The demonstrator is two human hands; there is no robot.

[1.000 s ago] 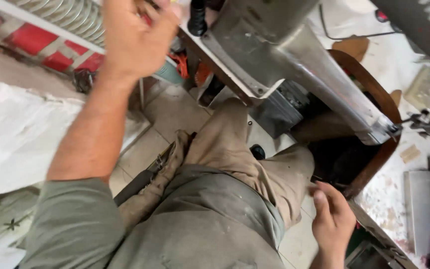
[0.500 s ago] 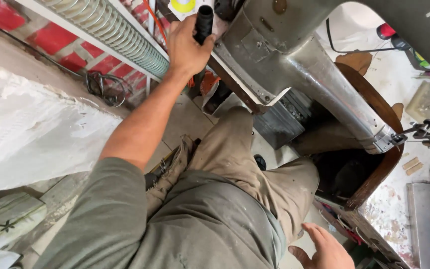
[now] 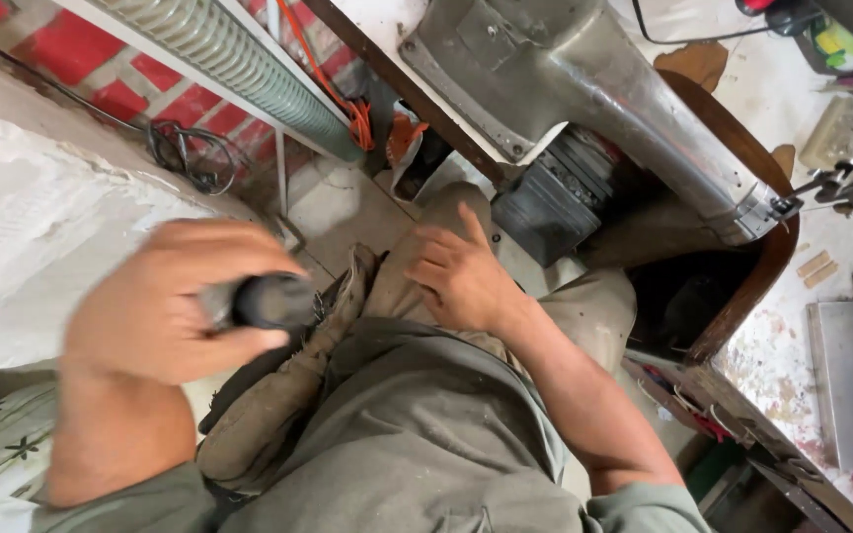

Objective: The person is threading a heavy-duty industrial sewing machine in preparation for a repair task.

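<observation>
The left hand [image 3: 165, 306] is clenching a blurred black handle [image 3: 269, 301], lowered from above; the right hand [image 3: 461, 271] is now resting open on the thigh [image 3: 426, 227].

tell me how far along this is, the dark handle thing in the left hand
Done: the left hand is closed around a dark cylindrical handle, held free above the lap. In hand: only that grip; the right hand rests empty on the thigh. Left: nothing touches the grey metal machine by the workbench; it stands untouched.

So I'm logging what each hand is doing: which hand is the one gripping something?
The left hand: it is closed around a dark cylindrical handle. The right hand lies open on the khaki trouser leg, holding nothing.
</observation>
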